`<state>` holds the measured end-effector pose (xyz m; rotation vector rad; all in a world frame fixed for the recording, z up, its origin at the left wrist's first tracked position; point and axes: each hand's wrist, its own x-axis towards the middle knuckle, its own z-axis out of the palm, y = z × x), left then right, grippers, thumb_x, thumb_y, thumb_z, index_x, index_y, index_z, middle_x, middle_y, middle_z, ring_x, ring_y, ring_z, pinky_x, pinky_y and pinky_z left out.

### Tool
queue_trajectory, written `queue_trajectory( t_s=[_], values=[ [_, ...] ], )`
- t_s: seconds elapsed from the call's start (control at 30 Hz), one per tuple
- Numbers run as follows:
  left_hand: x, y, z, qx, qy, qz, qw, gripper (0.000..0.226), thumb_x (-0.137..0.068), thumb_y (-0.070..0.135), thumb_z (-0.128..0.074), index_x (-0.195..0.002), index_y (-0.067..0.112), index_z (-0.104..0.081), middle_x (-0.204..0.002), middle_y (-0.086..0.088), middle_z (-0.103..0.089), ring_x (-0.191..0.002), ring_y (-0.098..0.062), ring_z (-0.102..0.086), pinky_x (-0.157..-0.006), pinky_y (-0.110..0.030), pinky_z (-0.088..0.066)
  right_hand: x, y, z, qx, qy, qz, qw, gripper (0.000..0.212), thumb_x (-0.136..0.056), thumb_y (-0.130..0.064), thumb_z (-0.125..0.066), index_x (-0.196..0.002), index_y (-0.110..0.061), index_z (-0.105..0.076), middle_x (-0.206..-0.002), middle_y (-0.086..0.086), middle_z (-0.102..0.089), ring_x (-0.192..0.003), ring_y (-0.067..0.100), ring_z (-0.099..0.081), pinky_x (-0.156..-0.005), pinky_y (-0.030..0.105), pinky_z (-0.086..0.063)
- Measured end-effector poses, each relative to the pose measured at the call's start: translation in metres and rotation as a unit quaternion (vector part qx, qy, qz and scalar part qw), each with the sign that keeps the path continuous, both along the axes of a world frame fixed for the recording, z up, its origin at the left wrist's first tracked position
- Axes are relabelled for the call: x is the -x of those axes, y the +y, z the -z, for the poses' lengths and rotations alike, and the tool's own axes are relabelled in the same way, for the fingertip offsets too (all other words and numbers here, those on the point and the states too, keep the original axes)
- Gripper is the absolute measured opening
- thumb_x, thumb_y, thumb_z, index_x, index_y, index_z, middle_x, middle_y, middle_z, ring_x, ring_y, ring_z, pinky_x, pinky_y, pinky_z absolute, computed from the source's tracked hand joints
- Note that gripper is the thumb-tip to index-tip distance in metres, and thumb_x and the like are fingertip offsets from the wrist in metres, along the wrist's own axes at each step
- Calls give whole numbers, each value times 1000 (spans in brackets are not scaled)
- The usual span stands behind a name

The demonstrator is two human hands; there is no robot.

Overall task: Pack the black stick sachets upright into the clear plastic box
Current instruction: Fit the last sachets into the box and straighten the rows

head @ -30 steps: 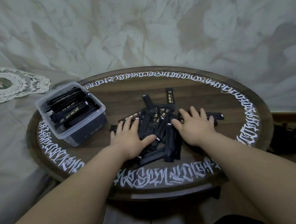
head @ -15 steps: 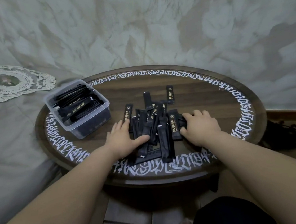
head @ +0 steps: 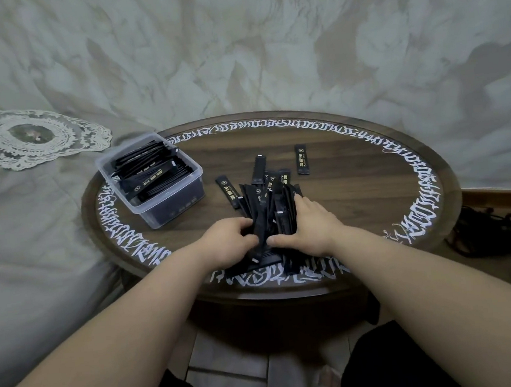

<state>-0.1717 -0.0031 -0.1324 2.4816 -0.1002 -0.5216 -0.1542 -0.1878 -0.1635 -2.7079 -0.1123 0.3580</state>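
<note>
Gathered tighter, sachets [head: 265, 211] point away lengthwise (hands [head: 227, 242] [head: 310, 228] gripping).

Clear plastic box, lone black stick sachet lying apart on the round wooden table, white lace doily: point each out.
Clear plastic box [head: 168, 209]: head view, near front wall.
Lone black stick sachet [head: 301, 159]: head view, its middle.
White lace doily [head: 65, 143]: head view, lace ring.

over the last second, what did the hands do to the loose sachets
Both hands swept inward, gathering the spread pile of sachets into a tight bundle. The left hand and right hand, flat before, now curl their fingers round it. One stray sachet and the clear plastic box stayed put.
</note>
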Motion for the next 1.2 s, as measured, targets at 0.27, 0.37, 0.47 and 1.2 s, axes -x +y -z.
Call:
queue_trajectory(
  t_s=[0.27,0.37,0.47,1.2],
  values=[
    [-18,12,-1,-14,-135,-2,991,47,-93,1,-43,-131,25,-57,-131,5,-60,-109,-20,-62,-94,-27,-46,-23,-17,-3,-54,-64,33,996,84,-87,-66,-40,-151,-16,-19,-157,3,-21,-145,22,-18,-115,48,-22],
    [-50,8,-5,-48,-223,3,974,41,-96,6,-42,-128,25,-59,-136,2,-53,-116,-21,-55,-100,-28,-39,-48,-25,-8,-45,-87,44,994,73,-93,-60,-35,-150,-16,-20,-157,5,-22,-145,21,-17,-115,46,-22],
    [-93,2,7,-73,-221,40,972,41,-98,13,-41,-135,24,-53,-146,2,-42,-136,-20,-36,-113,-31,-26,-77,-33,-5,-38,-65,53,996,69,-94,-59,-32,-151,-22,-19,-158,6,-20,-146,21,-13,-116,47,-19],
    [-191,-43,15,-42,-199,-125,971,11,-87,33,-65,-80,25,-62,-88,5,-62,-94,-21,-61,-73,-27,-43,-153,-24,-2,18,-96,108,989,20,-85,-30,-64,-91,-12,-68,-92,7,-67,-90,30,-61,-74,31,-48]
  ],
)
